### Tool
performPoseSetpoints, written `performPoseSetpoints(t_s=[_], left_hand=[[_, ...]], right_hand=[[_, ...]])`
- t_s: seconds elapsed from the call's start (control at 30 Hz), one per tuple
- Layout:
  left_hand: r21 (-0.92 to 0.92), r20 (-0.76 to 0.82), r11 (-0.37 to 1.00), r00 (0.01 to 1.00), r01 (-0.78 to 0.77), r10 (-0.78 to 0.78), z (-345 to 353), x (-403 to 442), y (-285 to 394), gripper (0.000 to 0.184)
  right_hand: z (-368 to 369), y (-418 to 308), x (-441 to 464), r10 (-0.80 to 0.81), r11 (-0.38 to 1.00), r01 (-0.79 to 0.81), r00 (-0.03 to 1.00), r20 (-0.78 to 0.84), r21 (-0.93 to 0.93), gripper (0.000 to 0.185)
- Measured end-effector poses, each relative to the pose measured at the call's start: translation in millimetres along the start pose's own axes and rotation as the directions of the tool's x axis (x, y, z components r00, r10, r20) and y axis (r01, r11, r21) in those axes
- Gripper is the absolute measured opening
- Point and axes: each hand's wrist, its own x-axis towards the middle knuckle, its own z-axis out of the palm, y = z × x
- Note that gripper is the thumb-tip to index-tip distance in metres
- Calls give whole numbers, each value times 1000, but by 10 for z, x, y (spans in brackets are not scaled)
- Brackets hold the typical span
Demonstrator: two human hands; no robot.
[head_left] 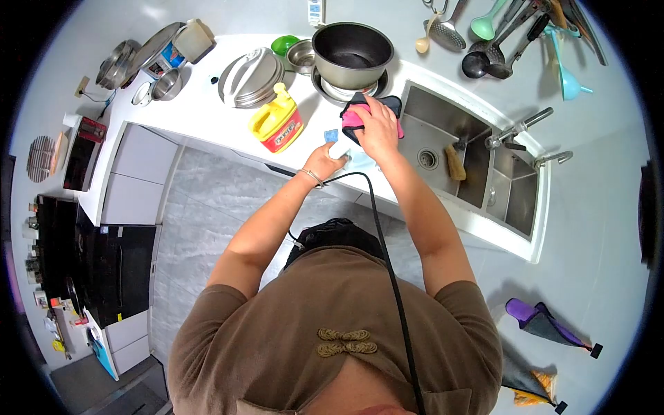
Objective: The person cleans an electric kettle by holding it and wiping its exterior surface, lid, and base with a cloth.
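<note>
My left hand (326, 163) is closed around a white, pale-blue object (339, 150) at the counter's front edge. Its kind is hard to tell because my fingers cover part of it. In my right hand (380, 130) is a pink and black cloth (353, 119), bunched under the fingers near the sink's left rim. A small blue piece (331, 135) shows just beyond my left hand. Left of it stands a yellow jug (277, 121) with a red label.
A large dark-lined pot (353, 57) rests behind the cloth. Stacked metal lids (259, 79) lie at the back left. To the right is a double steel sink (432, 124) with a faucet (519, 128). Ladles and other utensils (477, 63) hang on the wall.
</note>
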Motion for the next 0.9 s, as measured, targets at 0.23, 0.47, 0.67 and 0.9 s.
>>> performPoseSetpoints(t_s=[0.23, 0.47, 0.67, 0.9], left_hand=[[33, -23, 999, 1000, 7, -6, 14, 8, -15, 38], [67, -119, 990, 984, -122, 130, -69, -115, -95, 52], [-35, -212, 994, 971, 103, -108, -254, -640, 110, 32], [-90, 435, 990, 899, 104, -55, 373, -808, -50, 50]], right_hand=[[1, 8, 5, -6, 1000, 6, 1000, 0, 8, 45], [33, 28, 9, -15, 1000, 15, 1000, -7, 4, 44], [10, 19, 5, -12, 1000, 12, 1000, 5, 12, 45], [21, 28, 10, -13, 1000, 13, 1000, 12, -4, 47]])
